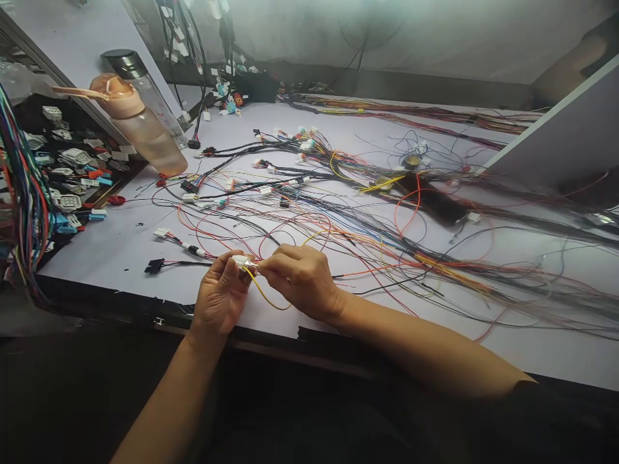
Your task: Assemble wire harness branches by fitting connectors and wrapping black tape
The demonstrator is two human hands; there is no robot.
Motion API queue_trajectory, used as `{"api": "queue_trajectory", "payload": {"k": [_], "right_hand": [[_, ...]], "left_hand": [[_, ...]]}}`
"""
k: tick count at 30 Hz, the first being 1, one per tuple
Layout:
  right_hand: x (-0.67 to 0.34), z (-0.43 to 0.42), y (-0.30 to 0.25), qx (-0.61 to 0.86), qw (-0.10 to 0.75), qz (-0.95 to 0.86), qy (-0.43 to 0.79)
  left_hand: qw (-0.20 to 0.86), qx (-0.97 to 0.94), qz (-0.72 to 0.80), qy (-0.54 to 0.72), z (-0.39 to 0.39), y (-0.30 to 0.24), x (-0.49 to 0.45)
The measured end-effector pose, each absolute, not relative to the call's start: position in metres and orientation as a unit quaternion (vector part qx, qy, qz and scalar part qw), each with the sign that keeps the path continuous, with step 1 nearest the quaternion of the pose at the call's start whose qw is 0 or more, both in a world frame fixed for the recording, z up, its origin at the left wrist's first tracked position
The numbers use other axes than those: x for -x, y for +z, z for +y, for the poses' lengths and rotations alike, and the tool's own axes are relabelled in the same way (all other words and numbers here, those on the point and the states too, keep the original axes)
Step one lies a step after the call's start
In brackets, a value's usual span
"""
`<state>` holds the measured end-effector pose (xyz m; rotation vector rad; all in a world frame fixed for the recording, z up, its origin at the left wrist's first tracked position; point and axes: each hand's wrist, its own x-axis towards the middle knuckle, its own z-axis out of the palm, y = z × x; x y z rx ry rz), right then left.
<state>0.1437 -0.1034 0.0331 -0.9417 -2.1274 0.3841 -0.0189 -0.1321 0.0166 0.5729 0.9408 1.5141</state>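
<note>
Near the front edge of the table, my left hand (220,293) is closed round a small white plug connector (240,261) between thumb and fingers. My right hand (302,277) pinches a thin wire end right beside the connector's face; the fingers hide most of it. A yellow wire (264,295) leaves the connector and loops down below my right hand. Just left of the hands lie a black connector (155,265) and a white connector (162,233) on short leads.
Wire harnesses (309,193) spread across the white table (97,258). At the left stand a peach bottle (145,125), a clear bottle (155,96) and a heap of connectors (68,167). A dark phone-like object (438,200) lies right. A white panel (556,116) rises there.
</note>
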Motion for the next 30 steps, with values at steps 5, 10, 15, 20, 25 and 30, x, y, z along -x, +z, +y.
{"api": "queue_trajectory", "payload": {"k": [5,10,15,20,25,30], "right_hand": [[-0.1465,-0.1034,0.0348,0.346,0.366,-0.862,0.050],[-0.1466,-0.1050,0.0318,0.342,0.347,-0.872,0.040],[-0.1464,-0.1028,0.0305,0.336,0.332,-0.879,0.059],[-0.1525,-0.0977,0.0345,0.343,0.349,-0.871,0.049],[-0.1530,-0.0987,0.0338,0.333,0.333,-0.880,0.064],[-0.1510,-0.1012,0.0313,0.318,0.324,-0.888,0.070]], "left_hand": [[0.583,-0.265,0.412,0.649,-0.1341,0.0168,0.0171],[0.562,-0.300,0.427,0.642,-0.1354,0.0138,0.0179],[0.551,-0.314,0.450,0.629,-0.1368,0.0108,0.0190],[0.543,-0.288,0.436,0.657,-0.1362,0.0099,0.0215],[0.546,-0.298,0.442,0.646,-0.1360,0.0100,0.0218],[0.542,-0.316,0.447,0.638,-0.1381,0.0081,0.0217]]}}
